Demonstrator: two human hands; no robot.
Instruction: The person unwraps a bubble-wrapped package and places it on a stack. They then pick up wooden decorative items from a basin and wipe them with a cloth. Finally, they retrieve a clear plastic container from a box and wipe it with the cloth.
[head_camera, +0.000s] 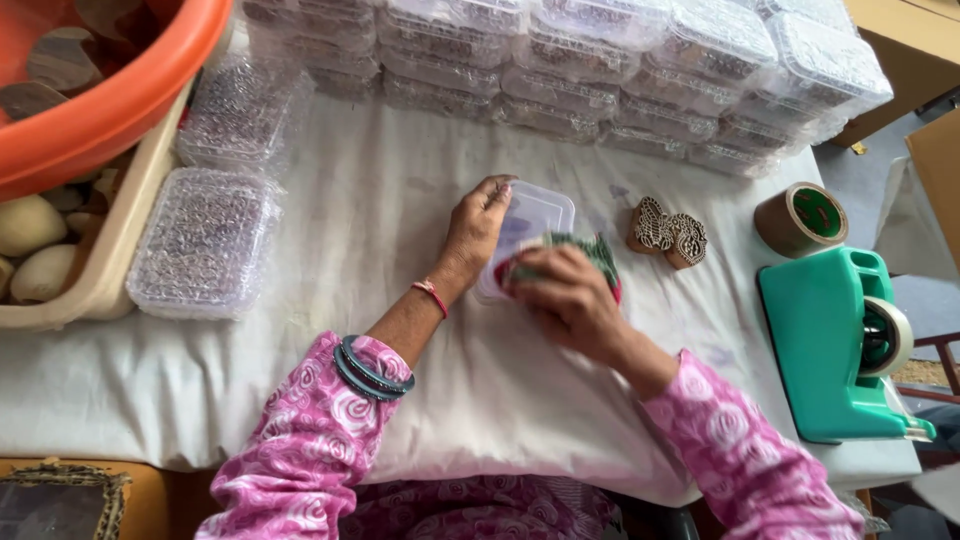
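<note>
Left hand (478, 228) steadies the clear plastic box (530, 225) while right hand (565, 295) grips a green-and-red item (590, 250); the box should stay flat on the white cloth (400, 200) for clean insertion.

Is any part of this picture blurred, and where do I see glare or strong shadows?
Head view: the right hand is slightly motion-blurred over the clear plastic box, while the left hand looks sharper; light is soft and even, with no hard shadows on the white cloth; faint glare on the stacked clear boxes; edges bend a little from the wide lens.
</note>
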